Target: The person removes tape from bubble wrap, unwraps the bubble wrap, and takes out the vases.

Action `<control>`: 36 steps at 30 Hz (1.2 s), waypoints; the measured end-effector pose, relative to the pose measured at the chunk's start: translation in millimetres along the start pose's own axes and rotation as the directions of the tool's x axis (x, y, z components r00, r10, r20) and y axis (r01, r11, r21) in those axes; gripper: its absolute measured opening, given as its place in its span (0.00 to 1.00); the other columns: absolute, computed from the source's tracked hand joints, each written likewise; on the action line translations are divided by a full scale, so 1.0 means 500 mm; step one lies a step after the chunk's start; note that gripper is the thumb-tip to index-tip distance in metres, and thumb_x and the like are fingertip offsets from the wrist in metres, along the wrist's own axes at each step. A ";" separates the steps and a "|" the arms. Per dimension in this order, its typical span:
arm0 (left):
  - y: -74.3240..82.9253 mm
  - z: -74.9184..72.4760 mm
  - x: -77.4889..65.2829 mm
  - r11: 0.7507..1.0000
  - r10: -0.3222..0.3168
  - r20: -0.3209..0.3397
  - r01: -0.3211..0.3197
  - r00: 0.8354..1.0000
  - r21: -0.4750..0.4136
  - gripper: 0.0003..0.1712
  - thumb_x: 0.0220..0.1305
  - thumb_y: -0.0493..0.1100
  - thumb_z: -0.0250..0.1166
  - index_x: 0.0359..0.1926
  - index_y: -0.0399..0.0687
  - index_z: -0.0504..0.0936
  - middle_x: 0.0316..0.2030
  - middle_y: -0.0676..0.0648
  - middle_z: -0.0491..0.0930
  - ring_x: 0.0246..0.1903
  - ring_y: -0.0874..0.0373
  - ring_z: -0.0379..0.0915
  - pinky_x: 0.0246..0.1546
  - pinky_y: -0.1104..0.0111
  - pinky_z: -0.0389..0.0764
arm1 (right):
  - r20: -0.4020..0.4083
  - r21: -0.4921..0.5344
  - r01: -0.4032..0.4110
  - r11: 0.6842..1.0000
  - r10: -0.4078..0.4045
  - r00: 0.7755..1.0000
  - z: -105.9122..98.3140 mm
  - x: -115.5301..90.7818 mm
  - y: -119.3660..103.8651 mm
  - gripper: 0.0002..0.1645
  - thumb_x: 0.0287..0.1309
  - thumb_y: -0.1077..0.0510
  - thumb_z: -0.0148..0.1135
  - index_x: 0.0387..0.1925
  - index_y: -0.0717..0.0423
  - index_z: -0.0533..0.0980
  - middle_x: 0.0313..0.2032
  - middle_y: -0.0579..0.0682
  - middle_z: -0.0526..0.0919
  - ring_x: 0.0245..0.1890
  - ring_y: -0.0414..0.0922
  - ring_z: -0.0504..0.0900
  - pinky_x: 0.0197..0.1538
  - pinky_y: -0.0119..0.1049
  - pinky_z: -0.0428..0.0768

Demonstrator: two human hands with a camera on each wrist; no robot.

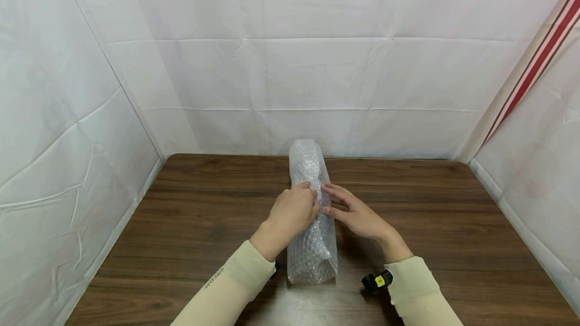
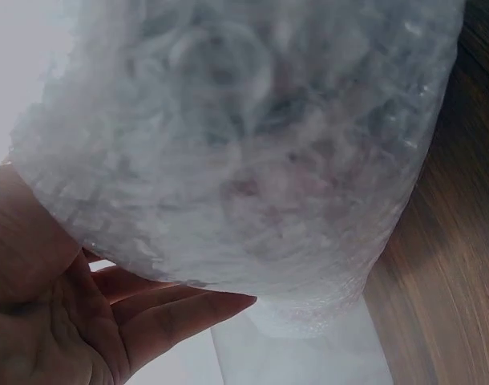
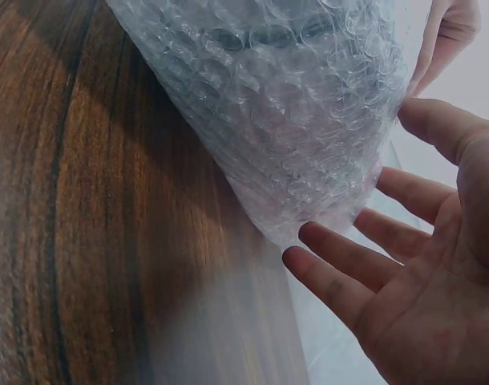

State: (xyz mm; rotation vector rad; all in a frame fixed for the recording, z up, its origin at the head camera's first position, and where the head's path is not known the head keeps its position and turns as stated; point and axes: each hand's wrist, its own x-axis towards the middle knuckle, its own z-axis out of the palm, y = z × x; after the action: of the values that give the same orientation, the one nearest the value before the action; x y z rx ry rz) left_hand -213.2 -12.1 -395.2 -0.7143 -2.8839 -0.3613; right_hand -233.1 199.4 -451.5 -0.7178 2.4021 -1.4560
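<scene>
A long bundle of bubble wrap [image 1: 312,250] lies lengthwise on the table, its far end near the back edge. What it encloses is hidden, though a faint pinkish tint shows through. On top of the bundle, near its middle, rests my left hand [image 1: 293,208]; in the left wrist view its extended fingers [image 2: 180,321] lie along the plastic. My right hand [image 1: 362,215] is at the bundle's right side, fingers spread. Its fingertips [image 3: 313,233] touch or nearly touch the wrap in the right wrist view.
The dark wooden table [image 1: 204,205] spreads to both sides of the bundle. White sheeting [image 1: 272,74] stands behind it and at left and right, with a red stripe [image 1: 534,69] on the right. A black wrist device [image 1: 377,281] sits by the right cuff.
</scene>
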 end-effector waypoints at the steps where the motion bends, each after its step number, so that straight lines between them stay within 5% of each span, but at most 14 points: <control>1: 0.001 0.001 0.000 1.000 0.001 -0.002 -0.001 1.000 0.010 0.17 0.76 0.46 0.62 0.56 0.43 0.88 0.62 0.41 0.83 0.55 0.48 0.85 0.51 0.58 0.87 | 0.000 0.003 -0.001 1.000 0.001 1.000 0.000 0.000 0.001 0.37 0.77 0.49 0.58 0.81 0.48 0.59 0.82 0.54 0.50 0.77 0.63 0.61 0.70 0.62 0.71; 14: 0.004 0.006 -0.003 0.992 0.038 -0.057 -0.030 0.998 0.121 0.12 0.74 0.47 0.66 0.44 0.48 0.92 0.50 0.48 0.89 0.37 0.53 0.88 0.45 0.57 0.88 | -0.049 -0.057 -0.048 0.997 0.045 0.998 0.010 0.006 -0.007 0.37 0.77 0.43 0.55 0.79 0.51 0.61 0.82 0.51 0.53 0.76 0.58 0.66 0.69 0.57 0.74; 18: 0.003 0.009 -0.001 0.995 0.031 -0.068 -0.024 0.997 0.100 0.11 0.74 0.47 0.66 0.40 0.49 0.92 0.43 0.49 0.89 0.30 0.55 0.86 0.43 0.57 0.88 | -0.087 -0.071 -0.080 0.994 0.074 0.993 0.014 0.011 -0.017 0.38 0.76 0.42 0.56 0.78 0.54 0.63 0.81 0.51 0.55 0.74 0.59 0.69 0.67 0.56 0.76; 25: 0.000 0.012 -0.001 0.995 0.039 -0.110 -0.029 0.993 0.094 0.10 0.72 0.47 0.68 0.37 0.49 0.92 0.43 0.48 0.91 0.23 0.58 0.82 0.24 0.67 0.84 | -0.111 -0.046 -0.118 0.992 0.112 0.987 0.017 0.016 -0.034 0.37 0.75 0.47 0.60 0.77 0.59 0.65 0.81 0.55 0.57 0.72 0.59 0.71 0.65 0.53 0.79; 36: -0.003 0.019 0.002 0.994 0.064 -0.152 -0.049 0.986 0.099 0.13 0.70 0.47 0.70 0.28 0.48 0.90 0.28 0.49 0.87 0.17 0.60 0.76 0.19 0.68 0.79 | -0.130 0.012 -0.156 0.988 0.156 0.979 0.018 0.022 -0.038 0.36 0.73 0.51 0.63 0.75 0.61 0.67 0.80 0.55 0.59 0.71 0.59 0.73 0.65 0.52 0.79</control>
State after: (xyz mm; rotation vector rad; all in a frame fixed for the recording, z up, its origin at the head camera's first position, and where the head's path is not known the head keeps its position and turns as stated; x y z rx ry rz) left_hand -215.8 -10.6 -404.2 -0.7168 -2.7081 -0.2584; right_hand -233.0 179.7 -438.3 -0.4346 2.4886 -1.4828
